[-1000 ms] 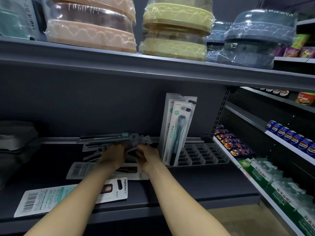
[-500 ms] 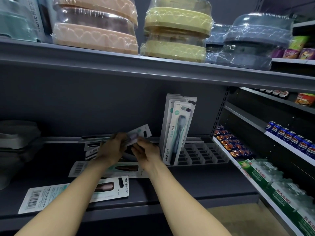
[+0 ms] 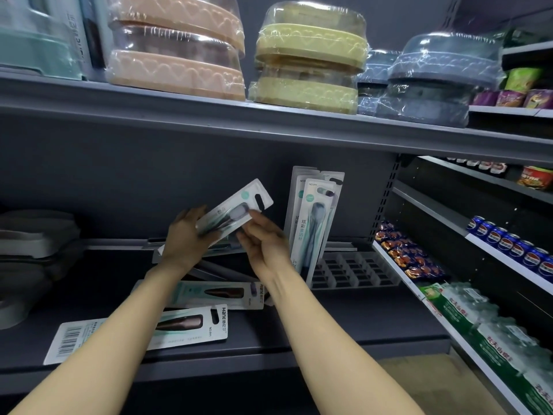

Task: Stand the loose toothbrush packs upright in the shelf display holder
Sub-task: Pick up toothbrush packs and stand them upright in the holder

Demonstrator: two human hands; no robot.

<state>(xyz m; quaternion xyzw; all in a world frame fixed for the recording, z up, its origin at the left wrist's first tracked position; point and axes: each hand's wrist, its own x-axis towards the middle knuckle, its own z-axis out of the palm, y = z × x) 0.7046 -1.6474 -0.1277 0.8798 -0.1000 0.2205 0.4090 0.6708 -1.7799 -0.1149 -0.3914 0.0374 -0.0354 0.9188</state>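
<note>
Partly, the lifted toothbrush pack [image 3: 236, 212] is hidden: its lower end goes behind the left hand [image 3: 187, 235], and the print on it is too blurred to read. Its long axis is tilted, with the hang-hole end pointing up and to the right, and the other end down to the left. The left hand grips the lower part of this pack, fingers curled around its edge, while the right hand [image 3: 263, 239] pinches it near the middle from below and from the right side. The pack is in the air above the shelf [image 3: 344, 319], just to the left of the upright packs [image 3: 312, 226] that stand in the display holder [image 3: 350, 269]. How many packs stand there I cannot tell, because they overlap. Two more loose packs [image 3: 209, 295] lie flat on the shelf under the forearms, which cover parts of them.
</note>
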